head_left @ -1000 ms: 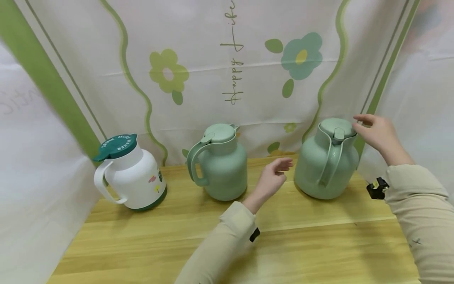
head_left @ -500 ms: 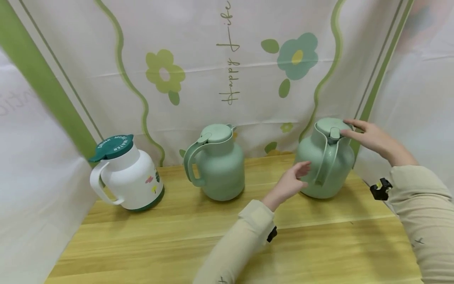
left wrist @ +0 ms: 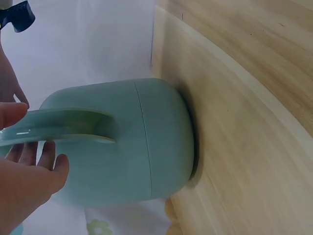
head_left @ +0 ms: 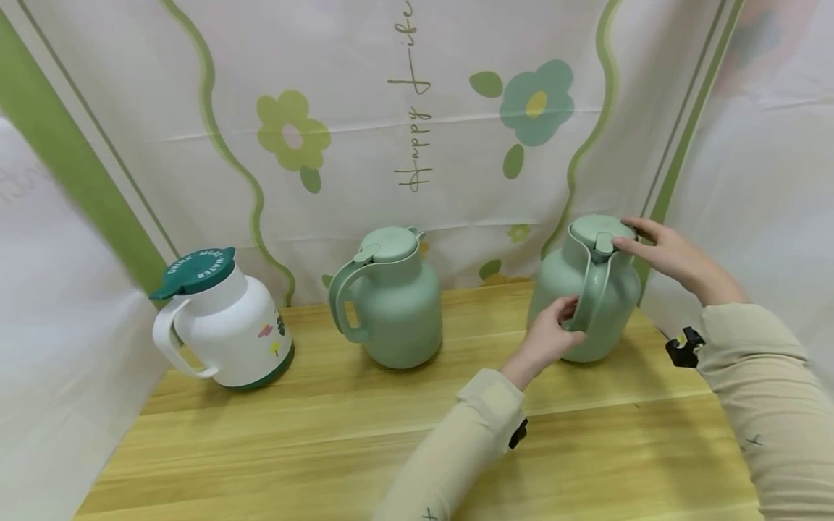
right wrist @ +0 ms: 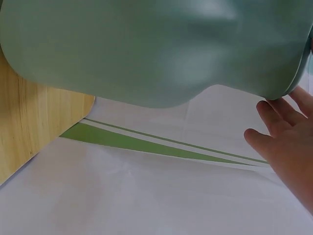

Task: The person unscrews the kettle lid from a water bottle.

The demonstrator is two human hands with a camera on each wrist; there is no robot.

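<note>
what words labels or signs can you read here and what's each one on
"DRINK MORE WATER": dark green lid of the white jug
"Happy Life": floral backdrop, running sideways
Left cloth: faint partial lettering, too blurred to read
Left sleeve, right sleeve: small cross-like marks, no words
None seen on the middle green jug or right green jug

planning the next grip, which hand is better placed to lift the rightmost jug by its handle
Left, most likely: the left hand has its thumb and fingers on either side of the handle, while the right hand is up at the lid.
</note>
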